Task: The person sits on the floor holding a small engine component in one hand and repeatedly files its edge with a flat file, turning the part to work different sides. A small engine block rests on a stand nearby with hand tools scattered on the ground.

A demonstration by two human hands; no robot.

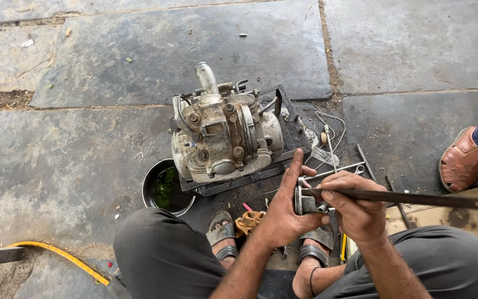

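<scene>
Grey stone slabs (112, 50) make up the ground, and on them a grimy engine (225, 138) sits on a black metal stand (291, 130), with a dark bowl of greenish liquid (164, 191) just beside it. Nearer the camera, the left hand (283, 213) grips a small metal part (305, 200) (fingers wrapped round it). The right hand (355, 207) is closed on a long rusty rod (410, 197), which lies across that part. Another person's sandalled foot (463, 163) shows at right.
</scene>
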